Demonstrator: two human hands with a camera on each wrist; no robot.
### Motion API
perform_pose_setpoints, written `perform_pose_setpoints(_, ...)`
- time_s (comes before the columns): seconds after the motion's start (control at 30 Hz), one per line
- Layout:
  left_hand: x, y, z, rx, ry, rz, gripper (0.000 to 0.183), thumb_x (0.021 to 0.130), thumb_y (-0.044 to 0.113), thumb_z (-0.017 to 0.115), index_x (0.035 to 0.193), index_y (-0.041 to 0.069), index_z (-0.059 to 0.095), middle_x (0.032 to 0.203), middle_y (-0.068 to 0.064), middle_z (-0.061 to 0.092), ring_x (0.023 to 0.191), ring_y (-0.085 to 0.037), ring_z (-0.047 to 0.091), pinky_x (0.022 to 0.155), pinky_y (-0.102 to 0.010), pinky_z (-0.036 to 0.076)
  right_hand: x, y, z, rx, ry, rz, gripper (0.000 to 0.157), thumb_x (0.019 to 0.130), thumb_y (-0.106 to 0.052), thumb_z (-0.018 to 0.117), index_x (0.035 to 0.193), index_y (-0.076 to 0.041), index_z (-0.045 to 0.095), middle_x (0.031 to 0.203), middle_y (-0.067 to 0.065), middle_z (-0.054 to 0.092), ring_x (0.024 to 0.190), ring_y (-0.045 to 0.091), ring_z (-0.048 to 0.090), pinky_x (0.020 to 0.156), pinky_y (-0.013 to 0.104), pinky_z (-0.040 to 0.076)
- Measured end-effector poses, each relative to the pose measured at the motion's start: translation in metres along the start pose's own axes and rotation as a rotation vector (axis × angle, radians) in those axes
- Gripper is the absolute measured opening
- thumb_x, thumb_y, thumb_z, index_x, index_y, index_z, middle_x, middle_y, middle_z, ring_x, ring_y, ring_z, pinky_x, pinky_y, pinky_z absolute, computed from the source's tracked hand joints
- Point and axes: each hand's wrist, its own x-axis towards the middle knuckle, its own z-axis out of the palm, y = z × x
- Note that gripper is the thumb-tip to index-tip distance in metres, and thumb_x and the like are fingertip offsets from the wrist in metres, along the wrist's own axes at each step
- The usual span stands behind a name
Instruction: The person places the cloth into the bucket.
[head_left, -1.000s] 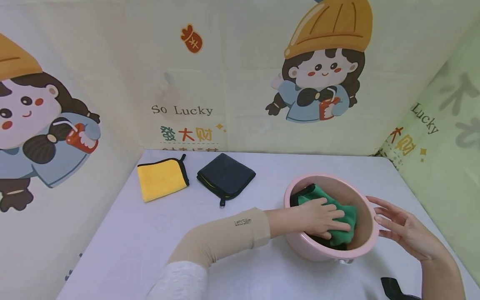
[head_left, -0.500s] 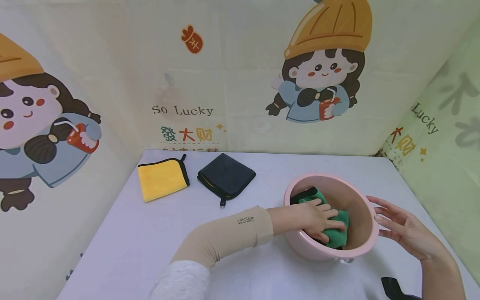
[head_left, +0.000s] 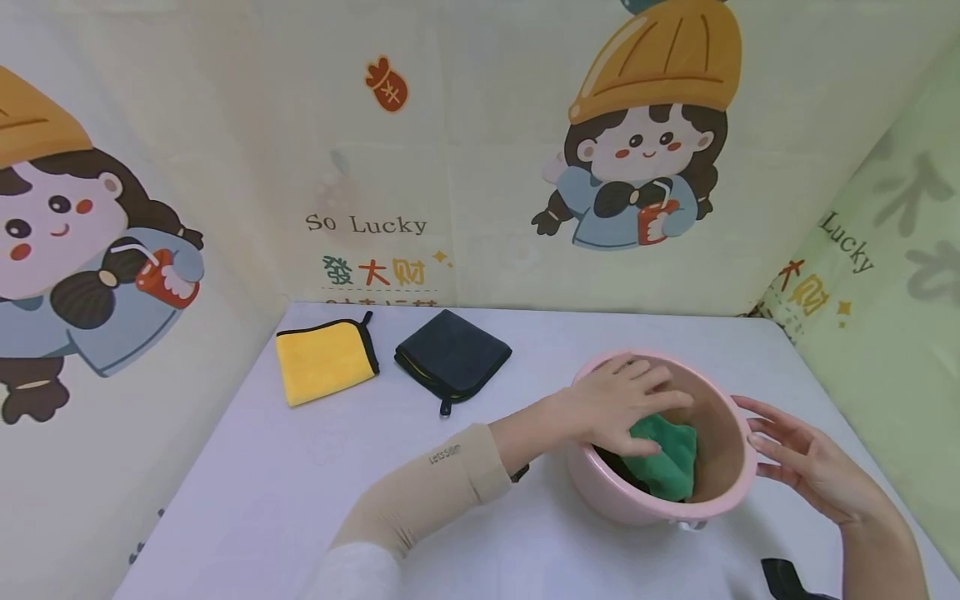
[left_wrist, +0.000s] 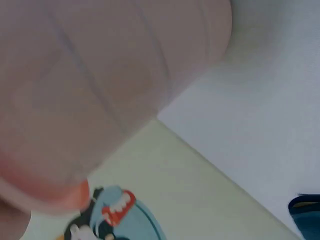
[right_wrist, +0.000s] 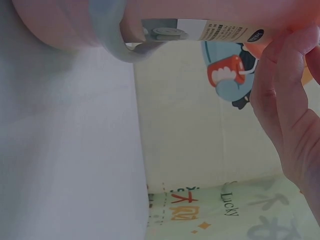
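Observation:
A pink bucket (head_left: 613, 498) stands at the right of the table, and a green cloth (head_left: 666, 462) with dark edging lies folded inside it. My left hand (head_left: 626, 400) is above the bucket's opening with fingers spread and nothing in its grasp. It partly covers the cloth. The fingers of my right hand (head_left: 806, 450) rest lightly against the outside of the bucket's right rim, relaxed and not curled round it. In the right wrist view these fingers (right_wrist: 280, 82) meet the rim beside a paper label (right_wrist: 220, 31).
A yellow cloth (head_left: 327, 364) with black trim lies folded at the back left. Beside it is a folded dark cloth (head_left: 453, 354) with a small loop. A black curved object (head_left: 787, 581) shows at the lower right. Printed fabric walls surround the white table (head_left: 300, 500).
My left hand has let go of the green cloth, risen and drawn back left over the rim. The cloth has shifted slightly left in the bucket. My right hand stays at the rim.

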Motion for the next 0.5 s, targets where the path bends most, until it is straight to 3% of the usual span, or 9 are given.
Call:
perform_pose_setpoints(0.13,-0.026,-0.023,0.002,-0.071,0.156,-0.168,0.057,0.087,0.055,0.039,0.138,0.032,0.028,0.132,0.005,0.031,0.122,-0.012,0.027,0.104,-0.036,0.015,0.0,0.0,0.001,-0.01,0.008,0.0,0.052,0.095,0.006,0.033,0.141,-0.017,0.033,0.12,-0.009,0.055,0.103,0.005,0.056,0.077,0.031,0.052)
perform_pose_setpoints(0.23,-0.049,-0.045,0.012,-0.138,0.269,-0.308,0.052,0.087,0.051,0.042,0.133,0.029,0.034,0.129,0.001,0.034,0.121,-0.016,0.029,0.104,-0.039,0.017,0.0,0.0,0.001,-0.003,0.001,-0.008,0.052,0.095,0.006,0.032,0.142,-0.016,0.033,0.121,-0.009,0.055,0.102,0.006,0.057,0.077,0.031,0.051)
perform_pose_setpoints(0.37,-0.085,-0.08,0.036,-0.183,0.379,-0.519,0.05,0.085,0.046,0.048,0.129,0.024,0.038,0.129,-0.004,0.037,0.121,-0.022,0.031,0.103,-0.045,0.02,0.0,0.001,0.0,0.002,-0.008,-0.016,0.052,0.095,0.007,0.031,0.142,-0.015,0.032,0.121,-0.008,0.055,0.103,0.006,0.056,0.077,0.031,0.051)
perform_pose_setpoints(0.5,-0.127,-0.114,0.067,-0.195,0.43,-0.738,0.053,0.085,0.042,0.05,0.13,0.019,0.038,0.129,-0.008,0.036,0.121,-0.027,0.03,0.103,-0.049,0.016,0.0,0.001,0.0,-0.006,-0.007,-0.016,0.052,0.095,0.007,0.031,0.142,-0.014,0.03,0.122,-0.008,0.055,0.103,0.006,0.056,0.077,0.031,0.051)
